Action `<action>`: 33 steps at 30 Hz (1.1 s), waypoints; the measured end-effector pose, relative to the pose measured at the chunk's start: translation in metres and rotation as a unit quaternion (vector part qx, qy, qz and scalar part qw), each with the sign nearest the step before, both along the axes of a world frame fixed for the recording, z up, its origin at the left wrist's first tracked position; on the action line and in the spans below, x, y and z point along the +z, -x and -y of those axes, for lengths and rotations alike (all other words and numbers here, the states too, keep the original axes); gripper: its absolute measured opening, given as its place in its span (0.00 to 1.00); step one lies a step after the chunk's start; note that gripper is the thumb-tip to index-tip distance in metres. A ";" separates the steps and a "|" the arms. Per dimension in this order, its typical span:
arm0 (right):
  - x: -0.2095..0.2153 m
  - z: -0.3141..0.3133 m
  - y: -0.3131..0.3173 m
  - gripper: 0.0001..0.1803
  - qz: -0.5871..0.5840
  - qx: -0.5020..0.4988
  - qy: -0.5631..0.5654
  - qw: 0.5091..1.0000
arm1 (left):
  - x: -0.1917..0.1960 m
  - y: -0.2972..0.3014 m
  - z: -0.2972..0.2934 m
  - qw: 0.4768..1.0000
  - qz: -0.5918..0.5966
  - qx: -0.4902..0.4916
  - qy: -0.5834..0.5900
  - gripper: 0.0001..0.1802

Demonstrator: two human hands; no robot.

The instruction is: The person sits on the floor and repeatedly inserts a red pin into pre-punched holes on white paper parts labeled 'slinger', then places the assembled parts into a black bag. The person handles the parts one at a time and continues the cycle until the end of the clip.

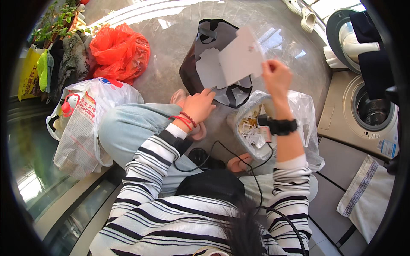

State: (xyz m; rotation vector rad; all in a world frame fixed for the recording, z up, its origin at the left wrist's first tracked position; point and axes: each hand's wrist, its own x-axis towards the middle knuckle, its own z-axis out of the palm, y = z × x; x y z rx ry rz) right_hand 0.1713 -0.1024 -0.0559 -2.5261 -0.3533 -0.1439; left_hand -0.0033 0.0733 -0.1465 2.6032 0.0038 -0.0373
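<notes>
My right hand (276,79) is closed on the edge of a flat piece of white cardboard (241,57), raised above a black tote bag (190,70). Another pale cardboard piece (209,70) shows inside the bag, partly behind the first. At the bag's near rim my left hand (200,106) has its fingers curled and appears to grip the edge; the fingertips are partly hidden. Below my right wrist stands a lined waste bin (240,123) holding paper scraps (252,132) and other rubbish.
To the left are a red plastic bag (121,53) and a stuffed white plastic bag (81,119), with potted plants (55,23) behind. A washing machine (337,102) stands at right. A black cable (218,147) crosses near my feet.
</notes>
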 end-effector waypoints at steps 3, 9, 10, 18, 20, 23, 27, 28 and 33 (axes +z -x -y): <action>-0.059 -0.048 0.013 0.10 -0.033 -0.005 0.007 0.999 | -0.006 0.002 -0.006 1.000 0.008 0.016 -0.008 0.15; -0.158 -0.080 0.004 0.10 -0.176 -0.114 -0.020 0.978 | -0.001 0.002 -0.009 0.999 0.014 0.028 0.034 0.13; -0.171 -0.079 -0.004 0.10 -0.196 -0.140 -0.029 0.970 | 0.002 0.002 -0.009 0.999 -0.001 0.028 0.047 0.14; -0.216 -0.060 -0.053 0.16 -0.320 0.008 0.298 0.899 | 0.021 -0.010 -0.007 0.992 -0.073 0.034 0.096 0.18; -0.221 -0.061 -0.059 0.19 -0.320 0.037 0.280 0.905 | 0.023 -0.012 -0.006 0.992 -0.077 0.032 0.097 0.18; -0.234 -0.072 -0.071 0.20 -0.327 0.053 0.261 0.907 | 0.024 -0.016 -0.007 0.992 -0.079 0.033 0.094 0.17; -0.252 -0.087 -0.071 0.16 -0.289 0.086 0.200 0.932 | 0.025 -0.021 -0.009 0.987 -0.116 0.034 0.106 0.18; -0.256 -0.091 -0.070 0.16 -0.270 0.093 0.170 0.943 | 0.026 -0.023 -0.009 0.986 -0.125 0.034 0.106 0.18; -0.275 -0.094 -0.067 0.16 -0.213 0.125 0.028 0.969 | 0.027 -0.028 -0.007 0.982 -0.144 0.036 0.120 0.19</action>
